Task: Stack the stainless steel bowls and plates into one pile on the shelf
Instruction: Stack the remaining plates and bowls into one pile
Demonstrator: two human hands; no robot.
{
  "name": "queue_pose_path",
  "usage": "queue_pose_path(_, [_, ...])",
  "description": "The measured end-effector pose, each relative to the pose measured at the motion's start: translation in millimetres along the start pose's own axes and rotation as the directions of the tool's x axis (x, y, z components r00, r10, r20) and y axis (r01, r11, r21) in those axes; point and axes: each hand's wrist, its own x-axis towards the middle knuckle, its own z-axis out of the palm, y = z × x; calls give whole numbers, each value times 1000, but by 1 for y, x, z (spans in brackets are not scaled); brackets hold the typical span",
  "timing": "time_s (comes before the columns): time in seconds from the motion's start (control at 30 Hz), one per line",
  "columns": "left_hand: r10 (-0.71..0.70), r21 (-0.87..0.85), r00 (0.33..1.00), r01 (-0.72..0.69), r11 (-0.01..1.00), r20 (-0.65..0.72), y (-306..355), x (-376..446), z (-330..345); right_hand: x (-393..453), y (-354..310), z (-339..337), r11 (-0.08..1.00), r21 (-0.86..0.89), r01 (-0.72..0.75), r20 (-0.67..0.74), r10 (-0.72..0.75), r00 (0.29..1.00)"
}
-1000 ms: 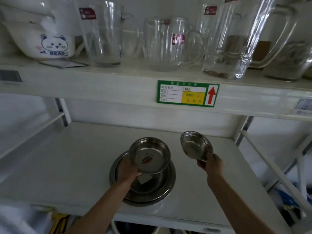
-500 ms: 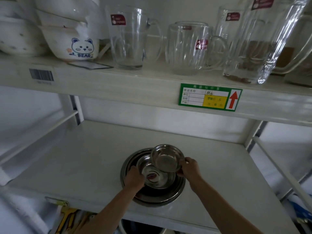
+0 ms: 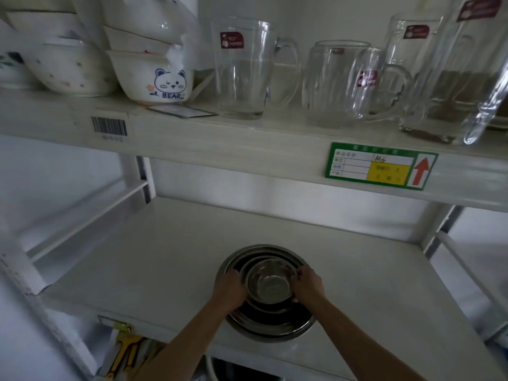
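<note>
A nested pile of stainless steel bowls and plates [image 3: 270, 324] sits near the front edge of the white lower shelf [image 3: 154, 265]. The smallest steel bowl [image 3: 270, 284] lies inside the others at the top of the pile. My left hand [image 3: 229, 290] rests on the pile's left rim, fingers curled over the edge of the stacked bowls. My right hand [image 3: 309, 283] grips the right rim of the small bowl. Both forearms reach in from the bottom of the view.
The upper shelf edge [image 3: 247, 144] overhangs the work area, carrying glass mugs [image 3: 242, 70], a glass pitcher [image 3: 450, 78] and ceramic bowls [image 3: 154, 72]. A green price tag [image 3: 380, 166] hangs on its front. Shelf uprights stand at the left and right.
The two bowls I held apart in the air have come down into the pile, the small one last. Both hands now sit on the pile's rims. The camera moved closer and left.
</note>
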Motion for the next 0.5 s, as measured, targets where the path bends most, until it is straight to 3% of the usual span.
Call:
queue_pose_path(0.13, [32, -110, 995, -42, 993, -94, -9, 4, -15, -1, 0, 7, 992, -120, 24, -23, -27, 999])
queue_pose_path(0.3, [104, -10, 937, -114, 993, -333, -16, 1, -23, -5, 5, 5, 969, -221, 115, -51, -129, 990])
queue_pose_path(0.5, [-56, -45, 968, 47, 998, -243, -23, 7, -11, -12, 8, -4, 891, -448, 79, -178, -176, 968])
